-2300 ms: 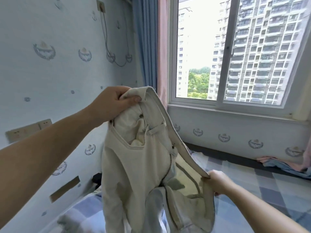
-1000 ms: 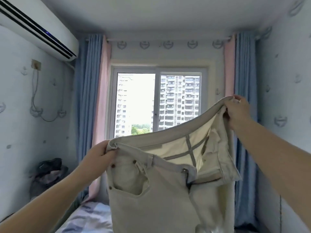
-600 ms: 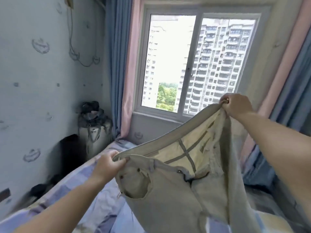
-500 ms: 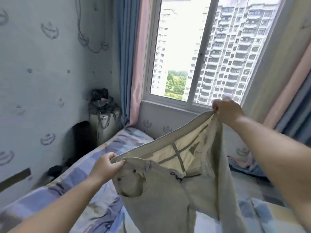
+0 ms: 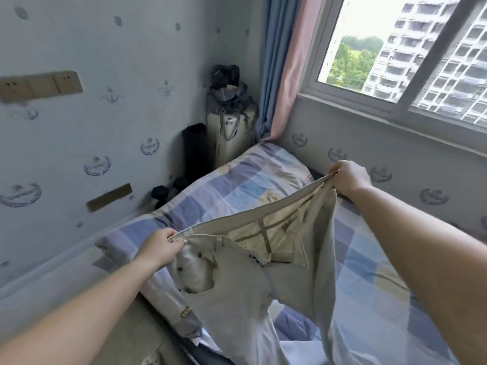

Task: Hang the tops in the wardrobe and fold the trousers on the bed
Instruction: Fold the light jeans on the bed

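A bed covered in a checked quilt of blue, lilac, cream and pale yellow squares (image 5: 245, 185) is filling the corner under the window, its far end lying against the papered wall below the sill. The quilt's near-left edge is folding over on itself in a bunched grey-lilac roll (image 5: 168, 299) — a small woven label is showing there. The beige cotton trousers (image 5: 237, 306) are hanging over the bed, their legs trailing down toward the quilt; whether the cloth is touching it cannot be told.
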Demonstrator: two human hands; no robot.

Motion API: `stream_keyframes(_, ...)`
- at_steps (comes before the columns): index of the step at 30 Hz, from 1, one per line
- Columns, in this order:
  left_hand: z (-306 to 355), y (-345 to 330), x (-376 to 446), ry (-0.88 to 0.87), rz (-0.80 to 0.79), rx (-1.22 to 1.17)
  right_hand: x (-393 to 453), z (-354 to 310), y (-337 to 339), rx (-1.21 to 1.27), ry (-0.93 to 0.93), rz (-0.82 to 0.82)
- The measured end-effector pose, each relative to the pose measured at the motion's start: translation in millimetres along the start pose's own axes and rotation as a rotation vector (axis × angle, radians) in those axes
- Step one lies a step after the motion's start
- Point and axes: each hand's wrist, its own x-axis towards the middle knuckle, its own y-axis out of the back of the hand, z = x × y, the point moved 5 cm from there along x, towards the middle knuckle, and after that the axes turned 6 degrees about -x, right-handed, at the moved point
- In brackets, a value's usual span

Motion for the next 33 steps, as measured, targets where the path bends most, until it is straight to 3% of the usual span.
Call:
stream_keyframes(6, -100, 21, 113, 0.160, 0.030, -0.003, 85, -93, -143, 0.250, -0.112, -0.074)
stream_keyframes(14, -230, 68, 279, 0.368, -0.009, 0.131, 176, -238, -361, 0.237, -0.139, -0.272)
stream_keyframes(20, -325, 54, 372, 0.427, -0.103, 0.212, 210, -289, -527, 0.201, -0.136, -0.450)
stream_keyframes(25, -391, 23, 411, 0.460, -0.217, 0.282, 213, -308, -624, 0.158, -0.073, -0.544)
stream_keyframes(28, -404, 10, 435, 0.375, -0.274, 0.382, 172, -306, -671, 0.136, -0.002, -0.625)
stream_keyframes(31, -388, -7, 464, 0.087, -0.224, 0.466, 98, -303, -710, 0.096, 0.114, -0.692)
stream_keyframes(33, -375, -34, 475, -0.021, -0.305, 0.459, 51, -300, -732, 0.058, 0.165, -0.757)
